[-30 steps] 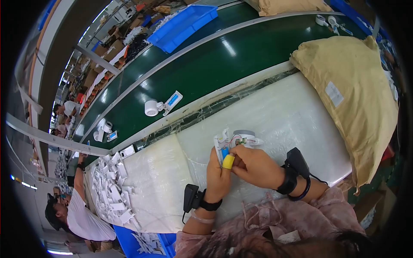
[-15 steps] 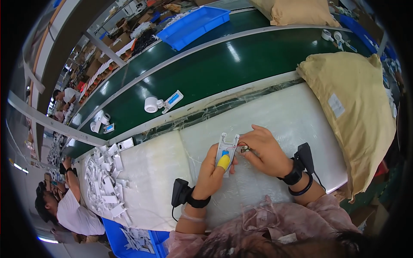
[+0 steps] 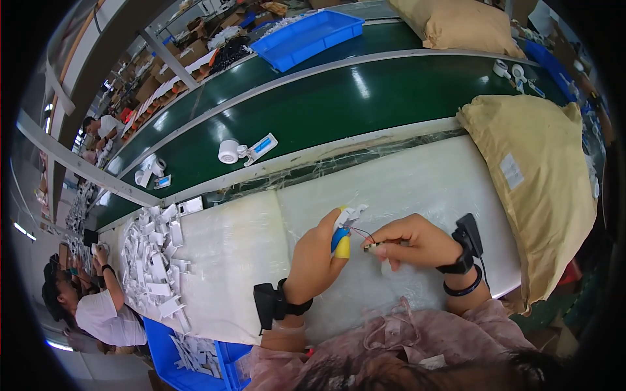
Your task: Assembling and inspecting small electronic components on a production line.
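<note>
My left hand point(image 3: 310, 260), with yellow covers on its thumb and a finger, is closed around a white plastic housing point(image 3: 353, 214). A blue cell-like part point(image 3: 340, 234) shows between those fingers; most of the housing is hidden by the hand. Thin wires point(image 3: 360, 232) run from it across to a small circuit board point(image 3: 372, 247). That board is pinched between the fingertips of my right hand point(image 3: 417, 242). A small whitish piece point(image 3: 387, 266) hangs below these fingertips; what it is I cannot tell. Both hands are above the pale wrapped work surface point(image 3: 365, 186).
White plastic parts point(image 3: 155, 260) are heaped at the left, above a blue bin point(image 3: 166, 365). A large tan paper sack point(image 3: 541, 195) stands at the right. Beyond is the green conveyor point(image 3: 313, 117), carrying small white devices point(image 3: 229, 151). A co-worker point(image 3: 107, 316) sits at far left.
My left hand has turned the housing, so its open face no longer shows. My right hand has shifted slightly down and right, with the circuit board now in its fingertips.
</note>
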